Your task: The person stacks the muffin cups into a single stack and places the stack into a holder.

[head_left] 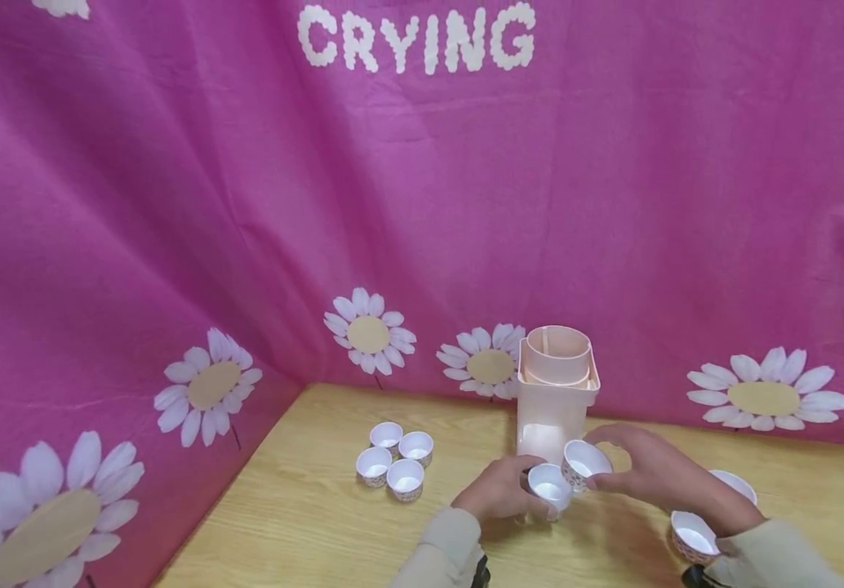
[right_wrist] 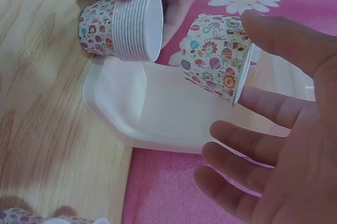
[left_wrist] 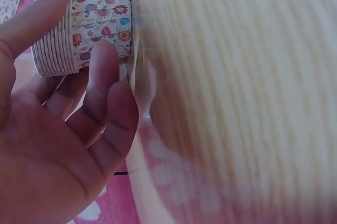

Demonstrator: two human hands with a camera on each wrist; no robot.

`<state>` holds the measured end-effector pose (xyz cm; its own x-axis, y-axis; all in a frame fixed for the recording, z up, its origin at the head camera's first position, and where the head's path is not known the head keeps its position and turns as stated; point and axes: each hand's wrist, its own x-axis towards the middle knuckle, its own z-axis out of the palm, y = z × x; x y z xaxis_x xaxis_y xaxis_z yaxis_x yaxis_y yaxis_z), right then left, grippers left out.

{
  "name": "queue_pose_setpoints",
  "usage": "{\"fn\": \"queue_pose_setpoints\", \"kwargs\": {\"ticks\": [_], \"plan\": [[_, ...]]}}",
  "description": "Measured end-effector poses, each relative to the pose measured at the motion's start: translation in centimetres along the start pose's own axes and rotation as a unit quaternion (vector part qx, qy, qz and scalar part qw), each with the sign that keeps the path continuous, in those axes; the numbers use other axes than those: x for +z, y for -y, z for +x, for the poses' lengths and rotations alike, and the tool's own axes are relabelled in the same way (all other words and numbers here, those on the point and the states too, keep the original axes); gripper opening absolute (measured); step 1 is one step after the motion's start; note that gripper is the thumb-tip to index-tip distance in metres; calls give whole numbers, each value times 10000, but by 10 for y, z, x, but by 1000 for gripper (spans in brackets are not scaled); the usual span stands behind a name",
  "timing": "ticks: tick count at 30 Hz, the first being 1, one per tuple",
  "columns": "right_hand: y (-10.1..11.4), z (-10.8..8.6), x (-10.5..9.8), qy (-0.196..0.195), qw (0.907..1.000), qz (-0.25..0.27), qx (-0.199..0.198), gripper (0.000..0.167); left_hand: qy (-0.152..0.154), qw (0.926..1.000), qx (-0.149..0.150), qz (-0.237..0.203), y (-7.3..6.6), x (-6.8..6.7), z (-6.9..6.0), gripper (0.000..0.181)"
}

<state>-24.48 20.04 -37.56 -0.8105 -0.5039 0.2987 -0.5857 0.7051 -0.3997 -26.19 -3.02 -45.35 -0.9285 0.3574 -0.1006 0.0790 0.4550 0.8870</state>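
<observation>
My left hand (head_left: 499, 492) grips a nested stack of flower-print paper baking cups (right_wrist: 124, 29), thumb on one side and fingers on the other; many layered rims show. Just to its right, a single baking cup (right_wrist: 216, 56) of the same print is pinched by its rim between thumb and index finger of my right hand (head_left: 657, 472). The right hand's other fingers stay loose. In the right wrist view the single cup is apart from the stack, and both have white insides. Behind both hands stands a pale pink plastic holder (head_left: 556, 408) with a round tube in its top.
Several baking cups (head_left: 405, 478) stand grouped on the wooden table (head_left: 304, 523) to the left. Two more cups are at the right, one (head_left: 694, 535) beside my right wrist and another (head_left: 735, 485) partly behind the forearm. A pink flowered cloth (head_left: 613, 204) hangs behind the table.
</observation>
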Motion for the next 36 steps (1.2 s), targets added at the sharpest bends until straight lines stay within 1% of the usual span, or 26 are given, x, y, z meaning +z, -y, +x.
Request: {"fn": "queue_pose_setpoints", "kwargs": {"ticks": [3,8,13,16,18,23,29,30,36], "plan": [[-2,1,3,69,9998,57,-161,45,-19,10000,-49,81,0,0,0,52],[-4,0,9,129,9998,-1,-179,41,-26,9997,-213,71,2,2,-1,52],[-3,0,11,92,9998,44,-149,42,-13,9998,-167,119,3,1,-1,53],[-3,1,11,80,9999,59,-97,44,25,9998,-153,102,3,0,0,54],[-3,1,11,51,9999,72,-128,43,41,9999,-105,72,3,0,1,53],[-5,3,11,18,9995,36,-302,40,41,10000,-85,3,1,1,0,54],[-3,7,12,-73,9991,-85,-398,42,36,9999,-118,-48,0,3,-1,56],[-3,8,12,-93,9988,-93,-464,42,51,9999,-104,-73,0,3,-1,55],[1,13,11,-49,9980,-24,-637,42,-31,9999,-124,-114,0,1,0,56]]}}
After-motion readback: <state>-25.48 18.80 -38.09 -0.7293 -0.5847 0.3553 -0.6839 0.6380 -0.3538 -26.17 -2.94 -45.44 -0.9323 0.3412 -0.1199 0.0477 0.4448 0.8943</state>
